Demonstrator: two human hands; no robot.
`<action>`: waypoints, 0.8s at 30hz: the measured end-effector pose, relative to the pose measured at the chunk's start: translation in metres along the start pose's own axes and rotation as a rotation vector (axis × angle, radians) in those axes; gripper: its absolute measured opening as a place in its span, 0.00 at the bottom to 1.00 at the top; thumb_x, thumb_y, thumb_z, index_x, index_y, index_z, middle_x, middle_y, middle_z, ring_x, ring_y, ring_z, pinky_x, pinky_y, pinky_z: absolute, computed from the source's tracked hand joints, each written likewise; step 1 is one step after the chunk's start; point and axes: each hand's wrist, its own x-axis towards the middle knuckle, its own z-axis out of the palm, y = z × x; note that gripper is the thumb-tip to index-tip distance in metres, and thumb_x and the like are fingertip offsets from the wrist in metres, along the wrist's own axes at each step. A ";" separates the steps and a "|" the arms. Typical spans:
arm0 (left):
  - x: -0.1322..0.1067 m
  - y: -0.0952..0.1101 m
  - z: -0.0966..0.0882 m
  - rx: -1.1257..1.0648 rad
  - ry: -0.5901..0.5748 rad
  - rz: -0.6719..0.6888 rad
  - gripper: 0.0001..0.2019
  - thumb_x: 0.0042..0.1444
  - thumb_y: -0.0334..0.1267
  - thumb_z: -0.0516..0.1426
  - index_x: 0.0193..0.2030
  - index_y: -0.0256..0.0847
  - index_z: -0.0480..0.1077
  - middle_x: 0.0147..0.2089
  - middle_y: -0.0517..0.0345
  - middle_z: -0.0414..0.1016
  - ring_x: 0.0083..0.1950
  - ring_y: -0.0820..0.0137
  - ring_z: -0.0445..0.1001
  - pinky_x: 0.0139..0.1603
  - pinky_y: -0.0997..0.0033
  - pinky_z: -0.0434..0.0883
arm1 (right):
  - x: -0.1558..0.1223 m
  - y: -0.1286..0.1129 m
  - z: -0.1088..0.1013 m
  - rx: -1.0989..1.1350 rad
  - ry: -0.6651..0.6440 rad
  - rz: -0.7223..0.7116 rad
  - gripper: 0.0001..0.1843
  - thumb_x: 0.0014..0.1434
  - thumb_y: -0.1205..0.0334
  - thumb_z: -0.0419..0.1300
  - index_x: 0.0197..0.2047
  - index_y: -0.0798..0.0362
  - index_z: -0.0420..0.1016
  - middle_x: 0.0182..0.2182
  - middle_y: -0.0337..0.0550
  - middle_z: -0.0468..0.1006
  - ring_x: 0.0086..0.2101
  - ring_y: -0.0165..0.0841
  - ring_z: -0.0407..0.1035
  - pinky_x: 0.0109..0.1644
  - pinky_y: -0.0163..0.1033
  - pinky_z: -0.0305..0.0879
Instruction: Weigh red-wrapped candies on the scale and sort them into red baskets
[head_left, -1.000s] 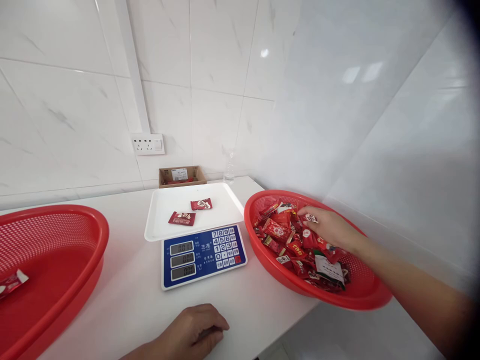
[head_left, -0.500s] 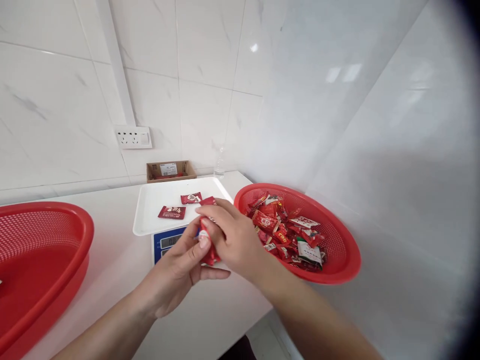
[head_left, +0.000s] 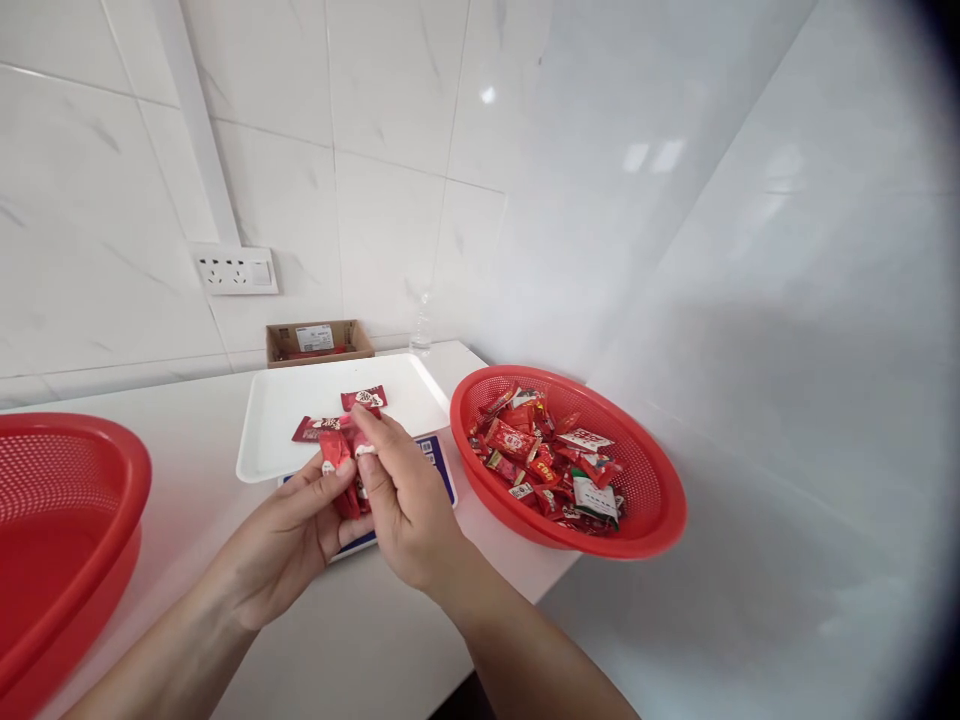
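Note:
Several small red candy packets (head_left: 341, 485) are gathered between my two hands, in front of the scale's tray. My left hand (head_left: 292, 530) is closed around them from below, thumb on top. From the right, my right hand (head_left: 409, 495) pinches a packet with a white print against the same bunch. Behind my fingers, a dark red packet (head_left: 364, 398) lies on the white tray (head_left: 262, 430), and another packet (head_left: 311, 430) lies to its left. The tray rests on a blue scale (head_left: 433, 450), whose display is hidden by my hands.
Right of the scale stands a red perforated basket (head_left: 652, 520) holding many wrapped sweets (head_left: 517, 440). Another red basket (head_left: 127, 470) is at the left edge. Behind the tray are a cardboard box (head_left: 360, 340) and a clear bottle (head_left: 421, 328) against the wall.
My right hand has drawn back from over the tray, and more of the bunched packets shows between my hands. The view has shifted slightly to the right.

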 end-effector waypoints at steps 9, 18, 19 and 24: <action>-0.001 -0.004 -0.004 -0.025 0.103 -0.055 0.11 0.52 0.33 0.59 0.43 0.39 0.72 0.36 0.54 0.75 0.31 0.71 0.74 0.27 0.75 0.75 | -0.019 -0.015 -0.032 -0.188 -0.346 0.077 0.33 0.62 0.50 0.50 0.67 0.49 0.44 0.66 0.44 0.40 0.64 0.37 0.35 0.64 0.50 0.46; -0.004 0.014 -0.003 -0.003 0.142 0.003 0.09 0.51 0.33 0.60 0.40 0.35 0.72 0.43 0.48 0.73 0.31 0.70 0.73 0.20 0.77 0.73 | -0.033 0.035 -0.205 -0.692 -0.462 0.782 0.26 0.62 0.53 0.45 0.62 0.47 0.56 0.61 0.41 0.60 0.57 0.39 0.57 0.59 0.45 0.56; -0.005 0.014 -0.004 -0.006 0.142 0.005 0.09 0.51 0.33 0.59 0.40 0.35 0.72 0.43 0.48 0.73 0.31 0.70 0.73 0.20 0.77 0.73 | -0.038 0.043 -0.221 -0.770 -0.585 0.858 0.25 0.62 0.55 0.45 0.61 0.48 0.59 0.59 0.42 0.62 0.56 0.39 0.59 0.57 0.43 0.58; -0.009 0.012 -0.001 0.009 0.130 0.007 0.09 0.51 0.32 0.60 0.40 0.36 0.72 0.42 0.49 0.73 0.31 0.69 0.74 0.20 0.75 0.74 | -0.056 0.070 -0.247 -0.876 -0.724 0.952 0.22 0.53 0.58 0.54 0.52 0.49 0.70 0.47 0.45 0.75 0.46 0.43 0.68 0.49 0.44 0.64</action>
